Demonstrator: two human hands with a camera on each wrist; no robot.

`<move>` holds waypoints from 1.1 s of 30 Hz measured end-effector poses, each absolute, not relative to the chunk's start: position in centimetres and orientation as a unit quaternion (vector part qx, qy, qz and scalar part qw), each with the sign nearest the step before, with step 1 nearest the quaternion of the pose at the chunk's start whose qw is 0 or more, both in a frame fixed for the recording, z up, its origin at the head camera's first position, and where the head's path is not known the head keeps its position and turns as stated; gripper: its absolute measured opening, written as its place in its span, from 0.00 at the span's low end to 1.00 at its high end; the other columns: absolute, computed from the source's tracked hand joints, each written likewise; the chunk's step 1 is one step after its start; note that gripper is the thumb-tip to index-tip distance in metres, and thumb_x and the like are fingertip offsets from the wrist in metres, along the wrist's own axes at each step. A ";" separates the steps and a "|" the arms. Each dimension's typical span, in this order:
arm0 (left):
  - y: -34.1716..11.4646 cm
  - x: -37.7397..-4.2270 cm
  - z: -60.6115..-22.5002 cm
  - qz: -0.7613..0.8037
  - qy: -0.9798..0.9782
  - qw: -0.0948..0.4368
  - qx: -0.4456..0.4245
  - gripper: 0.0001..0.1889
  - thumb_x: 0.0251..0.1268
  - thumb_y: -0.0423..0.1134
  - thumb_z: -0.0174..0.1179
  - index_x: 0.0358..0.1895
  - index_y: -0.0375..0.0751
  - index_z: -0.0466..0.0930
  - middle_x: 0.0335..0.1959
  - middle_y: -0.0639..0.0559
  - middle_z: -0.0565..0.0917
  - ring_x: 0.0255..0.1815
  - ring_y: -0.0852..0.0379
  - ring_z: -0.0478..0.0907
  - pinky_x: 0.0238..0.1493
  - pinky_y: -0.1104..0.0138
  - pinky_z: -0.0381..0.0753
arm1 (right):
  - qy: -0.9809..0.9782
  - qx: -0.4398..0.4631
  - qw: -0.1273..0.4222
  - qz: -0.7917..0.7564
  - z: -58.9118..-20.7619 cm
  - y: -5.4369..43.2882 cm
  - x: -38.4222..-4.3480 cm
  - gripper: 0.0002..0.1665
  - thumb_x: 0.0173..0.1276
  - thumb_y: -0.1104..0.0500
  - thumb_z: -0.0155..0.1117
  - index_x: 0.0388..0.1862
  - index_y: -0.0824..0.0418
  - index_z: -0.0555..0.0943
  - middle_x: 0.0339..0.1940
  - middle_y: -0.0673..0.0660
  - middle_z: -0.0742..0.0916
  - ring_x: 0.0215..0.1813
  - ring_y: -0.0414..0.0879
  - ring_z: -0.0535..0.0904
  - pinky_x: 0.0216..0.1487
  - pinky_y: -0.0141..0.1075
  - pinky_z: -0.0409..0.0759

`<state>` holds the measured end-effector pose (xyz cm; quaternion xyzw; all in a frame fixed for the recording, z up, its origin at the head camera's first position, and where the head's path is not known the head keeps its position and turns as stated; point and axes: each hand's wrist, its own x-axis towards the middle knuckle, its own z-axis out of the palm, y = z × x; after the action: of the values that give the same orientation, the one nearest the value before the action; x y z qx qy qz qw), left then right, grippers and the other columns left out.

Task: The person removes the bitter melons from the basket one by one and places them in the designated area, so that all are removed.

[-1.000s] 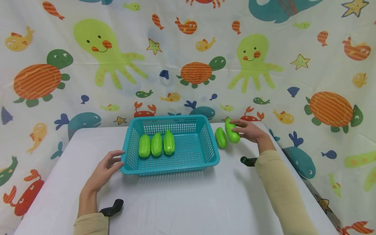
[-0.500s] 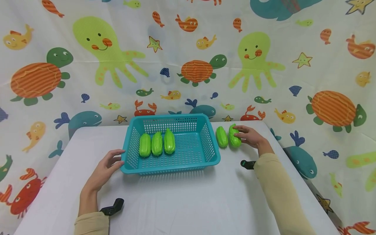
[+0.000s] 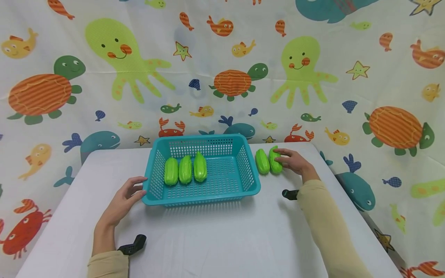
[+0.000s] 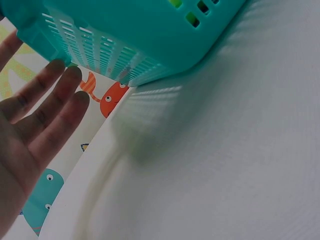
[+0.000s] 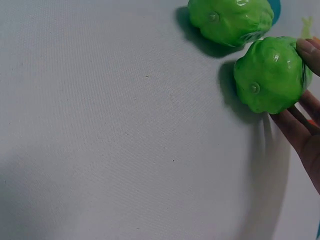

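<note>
My right hand holds a bright green ribbed gourd by its right side, thumb above and fingers below in the right wrist view. That gourd lies on the table beside a matching gourd, just right of the basket. Inside the teal plastic basket, three more green gourds stand in a row toward the left. My left hand rests at the basket's left end, fingertips right at its rim. Its fingers are nearly straight in the left wrist view.
A white cloth covers the table. Behind it hangs a curtain printed with sea animals, close to the basket's back side. Each wrist carries a black camera mount.
The gourd in my right hand has come down from a raised, tilted pose to the table, then shifted slightly left toward its neighbour. My left hand and the basket have stayed put.
</note>
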<state>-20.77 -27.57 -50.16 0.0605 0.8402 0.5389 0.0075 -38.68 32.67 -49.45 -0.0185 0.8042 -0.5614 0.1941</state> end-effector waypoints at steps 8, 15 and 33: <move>-27.5 -20.8 -50.1 0.542 0.839 0.010 0.058 0.28 0.74 0.47 0.54 0.71 0.42 0.60 0.72 0.38 0.62 0.68 0.32 0.62 0.60 0.34 0.66 | 0.808 -0.015 0.198 -0.555 -49.0 32.0 -38.4 0.32 0.74 0.56 0.58 0.75 0.56 0.64 0.79 0.61 0.55 0.76 0.60 0.52 0.73 0.56 0.58; -27.5 -20.8 -50.3 0.541 0.839 0.007 0.061 0.28 0.74 0.47 0.54 0.71 0.42 0.61 0.72 0.38 0.62 0.68 0.33 0.63 0.60 0.34 0.67 | 0.823 -0.015 0.205 -0.529 -49.2 31.9 -38.4 0.32 0.75 0.54 0.58 0.75 0.52 0.64 0.79 0.60 0.55 0.77 0.59 0.51 0.73 0.56 0.57; -27.7 -21.0 -50.7 0.538 0.841 0.005 0.061 0.28 0.74 0.46 0.54 0.71 0.42 0.61 0.72 0.39 0.62 0.68 0.32 0.62 0.60 0.34 0.66 | 0.843 -0.020 0.143 -0.518 -48.0 32.3 -38.5 0.37 0.74 0.50 0.58 0.78 0.54 0.59 0.78 0.60 0.59 0.77 0.59 0.56 0.73 0.55 0.58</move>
<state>-21.00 -27.71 -50.70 0.0612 0.8406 0.5382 0.0047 -38.53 32.28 -47.96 -0.0202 0.8429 -0.5182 0.1434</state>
